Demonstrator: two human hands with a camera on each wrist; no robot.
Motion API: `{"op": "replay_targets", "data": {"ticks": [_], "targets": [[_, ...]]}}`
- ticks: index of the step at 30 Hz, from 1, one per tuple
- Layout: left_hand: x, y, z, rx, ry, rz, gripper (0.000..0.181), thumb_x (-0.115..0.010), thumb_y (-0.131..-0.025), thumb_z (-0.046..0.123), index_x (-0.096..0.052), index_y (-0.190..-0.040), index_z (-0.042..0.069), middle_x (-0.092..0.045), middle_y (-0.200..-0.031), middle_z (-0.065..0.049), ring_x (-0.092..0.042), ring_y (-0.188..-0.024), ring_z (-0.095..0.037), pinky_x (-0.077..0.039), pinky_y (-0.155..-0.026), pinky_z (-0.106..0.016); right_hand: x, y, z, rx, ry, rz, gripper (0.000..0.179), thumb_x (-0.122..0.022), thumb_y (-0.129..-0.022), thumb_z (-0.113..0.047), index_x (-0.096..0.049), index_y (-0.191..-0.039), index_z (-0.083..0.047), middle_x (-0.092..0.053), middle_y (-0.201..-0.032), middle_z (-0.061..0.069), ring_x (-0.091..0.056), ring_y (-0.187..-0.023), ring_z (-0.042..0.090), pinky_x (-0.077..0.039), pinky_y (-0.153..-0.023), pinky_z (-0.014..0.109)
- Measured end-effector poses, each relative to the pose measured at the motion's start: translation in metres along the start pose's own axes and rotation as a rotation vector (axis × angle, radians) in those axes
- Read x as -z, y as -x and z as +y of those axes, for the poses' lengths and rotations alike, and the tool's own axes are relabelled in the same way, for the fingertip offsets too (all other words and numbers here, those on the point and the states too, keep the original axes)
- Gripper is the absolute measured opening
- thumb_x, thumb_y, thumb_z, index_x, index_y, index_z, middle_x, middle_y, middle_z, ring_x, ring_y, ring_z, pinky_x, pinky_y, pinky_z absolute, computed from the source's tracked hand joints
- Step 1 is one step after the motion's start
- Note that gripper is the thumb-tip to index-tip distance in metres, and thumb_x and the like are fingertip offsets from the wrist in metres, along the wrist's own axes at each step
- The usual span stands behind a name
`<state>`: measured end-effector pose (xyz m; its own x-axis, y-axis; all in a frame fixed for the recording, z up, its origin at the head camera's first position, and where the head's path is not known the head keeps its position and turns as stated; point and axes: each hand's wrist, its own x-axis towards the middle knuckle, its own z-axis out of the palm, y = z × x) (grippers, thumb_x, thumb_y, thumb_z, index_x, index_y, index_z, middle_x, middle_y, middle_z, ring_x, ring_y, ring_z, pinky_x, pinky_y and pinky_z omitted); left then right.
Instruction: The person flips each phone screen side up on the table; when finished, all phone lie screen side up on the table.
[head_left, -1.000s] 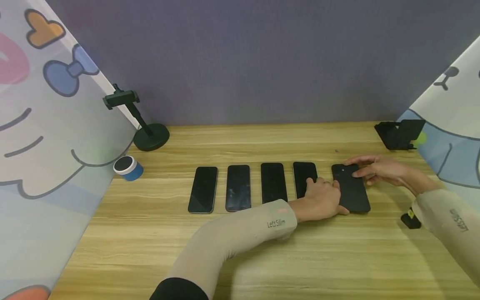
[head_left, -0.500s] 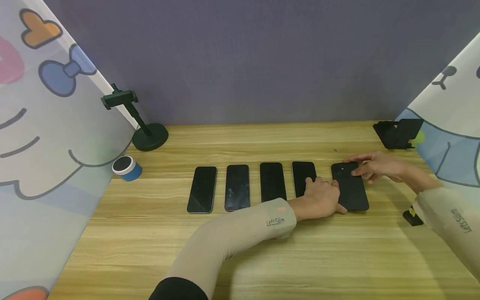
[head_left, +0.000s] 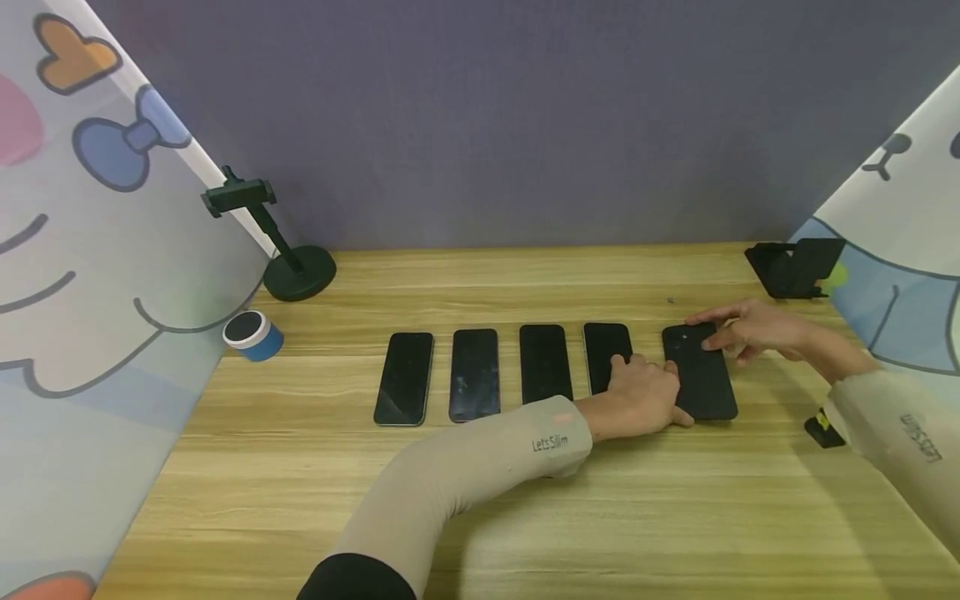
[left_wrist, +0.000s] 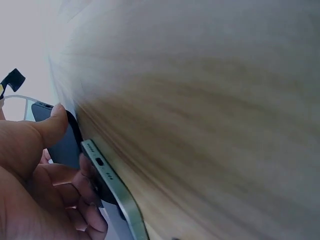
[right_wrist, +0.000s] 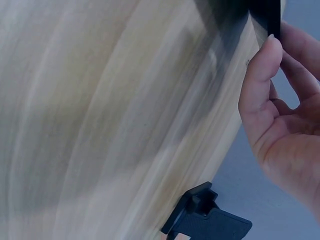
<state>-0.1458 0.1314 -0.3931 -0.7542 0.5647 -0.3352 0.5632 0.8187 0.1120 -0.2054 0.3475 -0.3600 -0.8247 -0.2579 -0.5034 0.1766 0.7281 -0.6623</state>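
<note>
Several smartphones lie in a row on the wooden table. The rightmost, a black phone (head_left: pixel 703 379), has its camera side up. At its top right, my right hand (head_left: pixel 757 332) pinches the edge, thumb on the back and index finger at the top; the right wrist view shows thumb and fingers on either side of the thin black phone (right_wrist: pixel 274 17). My left hand (head_left: pixel 641 396) holds its lower left side, thumb at the bottom corner. The other left fingers overlap the neighbouring screen-up phone (head_left: pixel 608 354), whose pale frame (left_wrist: pixel 112 175) shows beside them in the left wrist view.
Further left lie three dark phones, screens up, including the leftmost phone (head_left: pixel 404 379). A dark green stand (head_left: pixel 300 273) and a blue-and-white tub (head_left: pixel 255 336) stand at left. A folding black stand (head_left: pixel 797 268) is at back right, and a grey partition (head_left: pixel 510 125) rises behind.
The rightmost phone's lower end has shifted slightly away from me, with the right hand moving a little alongside. Over the last half second, both hands stay almost still.
</note>
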Motion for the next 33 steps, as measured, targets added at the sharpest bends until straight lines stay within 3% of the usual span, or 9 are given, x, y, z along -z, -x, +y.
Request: {"op": "replay_targets", "data": {"ticks": [4,8,10,12,16,19,21,27,33], "targets": [[0.001,0.002,0.0,-0.019,0.043,0.029,0.082,-0.052,-0.089,0.074,-0.029,-0.157,0.036,-0.056,-0.142,0.015,-0.051,-0.131,-0.013,-0.041,-0.105,-0.04,0.001,-0.001,-0.004,0.003,0.035,-0.003,0.068,-0.072,-0.092,-0.027,-0.046,-0.149,-0.002,-0.046,-0.148,0.03,-0.068,-0.107,0.021,-0.054,-0.058,0.038],[0.003,0.004,0.001,-0.066,0.089,0.07,0.081,-0.045,-0.091,0.075,-0.021,-0.159,0.039,-0.046,-0.152,0.011,-0.047,-0.137,-0.014,-0.045,-0.105,-0.037,0.003,-0.002,-0.011,-0.013,0.058,-0.013,0.065,-0.07,-0.093,-0.024,-0.046,-0.149,0.0,-0.066,-0.125,0.021,-0.051,-0.063,0.009,-0.051,-0.055,0.035],[0.003,0.005,0.002,-0.093,0.109,0.085,0.08,-0.042,-0.092,0.076,-0.017,-0.159,0.041,-0.041,-0.156,0.01,-0.045,-0.14,-0.014,-0.047,-0.104,-0.036,0.004,-0.002,-0.016,-0.029,0.06,-0.028,0.065,-0.068,-0.094,-0.022,-0.044,-0.15,0.0,-0.067,-0.105,0.008,-0.032,-0.053,0.01,-0.048,-0.053,0.032],[0.004,0.006,0.004,-0.119,0.13,0.099,0.079,-0.041,-0.092,0.076,-0.013,-0.159,0.043,-0.044,-0.153,0.01,-0.049,-0.136,-0.014,-0.052,-0.096,-0.033,0.004,-0.002,-0.02,-0.033,0.064,-0.038,0.064,-0.068,-0.094,-0.02,-0.044,-0.149,0.002,-0.063,-0.091,0.001,-0.03,-0.052,0.009,-0.046,-0.053,0.031],[0.004,0.008,0.009,-0.155,0.182,0.116,0.079,-0.042,-0.094,0.073,-0.011,-0.159,0.041,-0.069,-0.11,0.009,-0.067,-0.097,-0.008,-0.053,-0.063,-0.023,0.005,-0.002,-0.026,-0.041,0.06,-0.042,0.063,-0.067,-0.093,-0.017,-0.044,-0.148,0.004,-0.061,-0.086,0.001,-0.029,-0.051,0.009,-0.043,-0.052,0.03],[0.004,0.009,0.013,-0.168,0.184,0.134,0.078,-0.043,-0.095,0.07,-0.014,-0.16,0.037,-0.061,-0.076,0.01,-0.061,-0.065,-0.006,-0.045,-0.046,-0.021,0.004,-0.002,-0.029,-0.037,0.062,-0.028,0.062,-0.068,-0.093,-0.016,-0.046,-0.147,0.005,-0.07,-0.106,0.008,-0.028,-0.051,0.008,-0.042,-0.051,0.03],[0.005,0.009,0.015,-0.166,0.174,0.144,0.078,-0.043,-0.096,0.069,-0.015,-0.161,0.036,-0.059,-0.072,0.011,-0.058,-0.058,-0.004,-0.043,-0.045,-0.02,0.004,-0.001,-0.031,-0.04,0.064,-0.024,0.062,-0.068,-0.092,-0.016,-0.046,-0.147,0.005,-0.069,-0.109,0.01,-0.028,-0.051,0.008,-0.043,-0.052,0.03],[0.005,0.009,0.021,-0.157,0.166,0.149,0.081,-0.045,-0.095,0.069,-0.015,-0.161,0.033,-0.057,-0.068,0.012,-0.056,-0.05,-0.003,-0.043,-0.044,-0.02,0.004,0.0,-0.035,-0.065,0.069,-0.031,0.063,-0.068,-0.092,-0.015,-0.045,-0.147,0.005,-0.04,-0.062,-0.006,-0.028,-0.049,0.008,-0.043,-0.051,0.028],[0.005,0.008,0.023,-0.146,0.142,0.188,0.083,-0.047,-0.095,0.068,-0.018,-0.162,0.029,-0.057,-0.063,0.013,-0.052,-0.046,-0.003,-0.04,-0.042,-0.019,0.005,0.002,-0.037,-0.062,0.079,-0.028,0.063,-0.069,-0.092,-0.015,-0.045,-0.146,0.007,-0.03,-0.056,-0.008,-0.028,-0.049,0.008,-0.043,-0.051,0.028]]}}
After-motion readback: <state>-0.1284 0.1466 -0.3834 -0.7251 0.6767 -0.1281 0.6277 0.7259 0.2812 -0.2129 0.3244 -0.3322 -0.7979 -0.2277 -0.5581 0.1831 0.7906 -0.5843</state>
